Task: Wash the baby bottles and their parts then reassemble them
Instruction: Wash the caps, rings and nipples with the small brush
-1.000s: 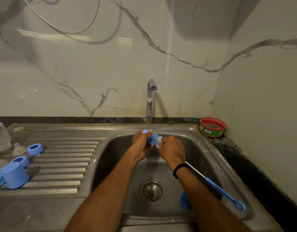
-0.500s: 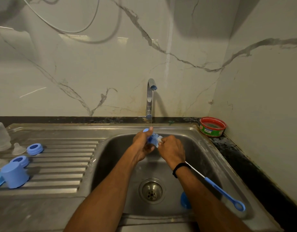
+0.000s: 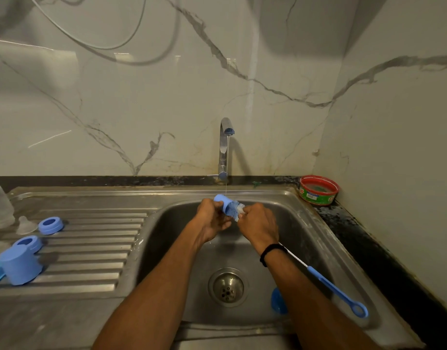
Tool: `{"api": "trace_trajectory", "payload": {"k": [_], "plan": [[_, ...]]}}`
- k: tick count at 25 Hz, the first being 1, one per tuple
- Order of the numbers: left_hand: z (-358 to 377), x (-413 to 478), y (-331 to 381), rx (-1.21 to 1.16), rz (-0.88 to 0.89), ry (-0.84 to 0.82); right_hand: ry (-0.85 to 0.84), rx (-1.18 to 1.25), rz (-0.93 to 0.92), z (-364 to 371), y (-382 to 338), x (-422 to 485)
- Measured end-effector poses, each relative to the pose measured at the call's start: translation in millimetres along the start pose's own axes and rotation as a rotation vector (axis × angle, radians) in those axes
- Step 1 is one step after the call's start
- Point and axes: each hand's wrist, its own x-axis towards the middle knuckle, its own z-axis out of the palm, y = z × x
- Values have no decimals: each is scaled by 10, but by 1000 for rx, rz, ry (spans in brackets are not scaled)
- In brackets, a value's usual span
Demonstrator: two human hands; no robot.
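Observation:
My left hand (image 3: 212,219) grips a small blue bottle cap (image 3: 222,201) over the sink basin (image 3: 305,238), under a thin stream from the tap (image 3: 225,147). My right hand (image 3: 259,223) holds a bottle brush (image 3: 328,284) near its bristle head (image 3: 234,208), which is pushed into the cap's open end. The brush's blue handle trails past my right wrist toward the basin's right side. Another blue part (image 3: 277,303) lies on the basin floor, half hidden by my right forearm.
On the ribbed drainboard (image 3: 91,248) at left sit a blue cap (image 3: 19,269), two blue collar rings (image 3: 50,224) (image 3: 28,243), clear teats (image 3: 25,224) and a clear bottle (image 3: 0,208). A red tub (image 3: 318,190) stands at the back right corner. The drain (image 3: 227,286) is mid-basin.
The brush head has slid partly out of the blue cap, so more bristles show between my hands. Both hands stay under the running water.

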Motion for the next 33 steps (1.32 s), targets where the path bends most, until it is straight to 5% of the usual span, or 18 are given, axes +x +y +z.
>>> {"api": "trace_trajectory", "payload": {"k": [4, 10, 17, 20, 22, 25, 33], "plan": [[36, 6, -2, 28, 61, 114, 3, -13, -4, 7, -41, -38], [65, -23, 27, -44, 42, 20, -48, 5, -13, -41, -72, -61], [-116, 44, 44, -85, 169, 335, -161, 292, 186, -223, -98, -31], [-151, 89, 63, -72, 187, 499, -82, 278, 76, -310, -143, -88], [-133, 59, 76, -32, 138, 404, -39, 281, -9, -325, -181, -133], [12, -110, 63, -64, 39, -34, 60, 195, -10, -255, -183, -129], [75, -85, 3, 5, 193, 25, 82, 119, -18, -136, -169, -35]]}}
